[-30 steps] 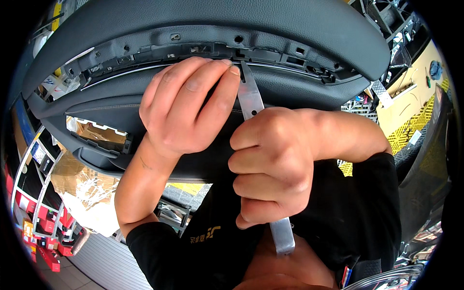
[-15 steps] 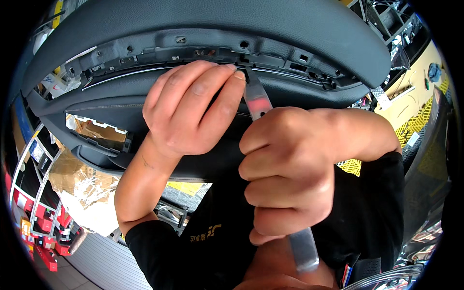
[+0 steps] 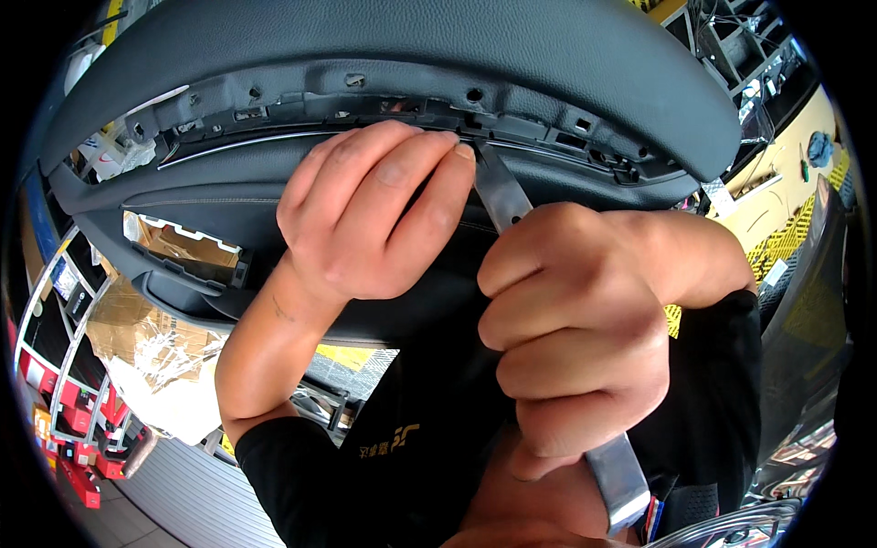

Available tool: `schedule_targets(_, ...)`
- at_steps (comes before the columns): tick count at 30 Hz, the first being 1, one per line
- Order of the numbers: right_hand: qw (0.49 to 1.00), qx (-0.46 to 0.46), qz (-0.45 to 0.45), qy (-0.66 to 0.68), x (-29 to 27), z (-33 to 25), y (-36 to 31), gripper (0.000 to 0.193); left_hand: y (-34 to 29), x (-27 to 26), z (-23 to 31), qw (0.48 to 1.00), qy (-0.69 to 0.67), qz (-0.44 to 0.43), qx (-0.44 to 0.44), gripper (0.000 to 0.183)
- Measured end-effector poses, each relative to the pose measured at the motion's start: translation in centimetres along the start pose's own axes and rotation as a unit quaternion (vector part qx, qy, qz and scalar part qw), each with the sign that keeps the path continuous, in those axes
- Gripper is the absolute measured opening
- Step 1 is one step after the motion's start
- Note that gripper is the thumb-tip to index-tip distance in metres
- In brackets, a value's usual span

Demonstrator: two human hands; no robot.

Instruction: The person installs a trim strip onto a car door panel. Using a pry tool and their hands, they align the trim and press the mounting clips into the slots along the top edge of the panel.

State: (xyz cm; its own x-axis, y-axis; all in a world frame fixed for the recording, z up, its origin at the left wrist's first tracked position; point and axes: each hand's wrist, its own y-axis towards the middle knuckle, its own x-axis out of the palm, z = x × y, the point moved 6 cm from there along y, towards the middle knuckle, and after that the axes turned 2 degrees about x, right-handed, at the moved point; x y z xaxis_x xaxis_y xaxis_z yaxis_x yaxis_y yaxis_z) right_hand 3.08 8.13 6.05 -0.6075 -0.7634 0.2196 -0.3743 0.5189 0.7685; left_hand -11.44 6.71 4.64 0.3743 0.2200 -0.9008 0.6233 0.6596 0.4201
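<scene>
A black leather-grained car door panel point(image 3: 384, 36) spans the upper view, with a recessed slot of holes and clips along its middle. My left hand point(image 3: 375, 215) is closed over the edge of this slot, beside a thin bright trim strip point(image 3: 242, 146); its fingertips are partly hidden there. Wrapped in a fist, my right hand point(image 3: 580, 329) grips a flat metal pry bar point(image 3: 502, 189). The bar's far end meets the slot right beside my left fingertips. Its bent near end sticks out below the fist.
A rectangular opening point(image 3: 183, 247) cuts through the panel at left. Below it lies a cardboard box point(image 3: 137, 329) with white wrapping. Shelving with red boxes point(image 3: 78, 466) stands at lower left. A beige work surface point(image 3: 767, 196) and yellow-black floor grating are at right.
My right fist and the pry bar have swung right and slightly down, the near end moving most. My left hand and the panel have shifted a little to the right.
</scene>
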Motion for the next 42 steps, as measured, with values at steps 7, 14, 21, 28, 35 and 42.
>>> schedule_targets(7, 0.999, 0.003, 0.032, -0.014, 0.0, -1.0, -0.3, 0.052, 0.1, 0.0, -0.6, 0.998, -0.045, -0.025, -0.040, 0.024)
schedule_targets(14, 0.999, 0.029, 0.017, -0.036, -0.5, 0.2, 1.0, 0.042, -0.1, -0.6, -0.7, 0.997, -0.057, -0.001, -0.048, 0.023)
schedule_targets(21, 0.967, 0.158, 0.082, -0.181, -3.2, 2.2, -0.1, 0.045, -0.2, -1.4, -2.0, 0.983, -0.129, -0.041, -0.120, 0.018)
schedule_targets(28, 0.853, 0.359, -0.036, -0.377, -5.1, 0.5, -0.9, 0.015, -0.8, -1.8, -2.5, 0.986, -0.107, -0.080, -0.102, 0.015)
schedule_targets(35, 0.865, 0.356, 0.172, -0.309, -4.8, 0.3, -3.9, 0.013, -0.2, -2.5, -2.8, 0.976, -0.181, -0.045, -0.115, 0.013)
schedule_targets(42, 0.859, 0.332, 0.135, -0.365, -4.6, 1.1, -4.7, 0.013, -0.1, -1.9, -2.6, 0.980, -0.159, -0.062, -0.102, 0.018)
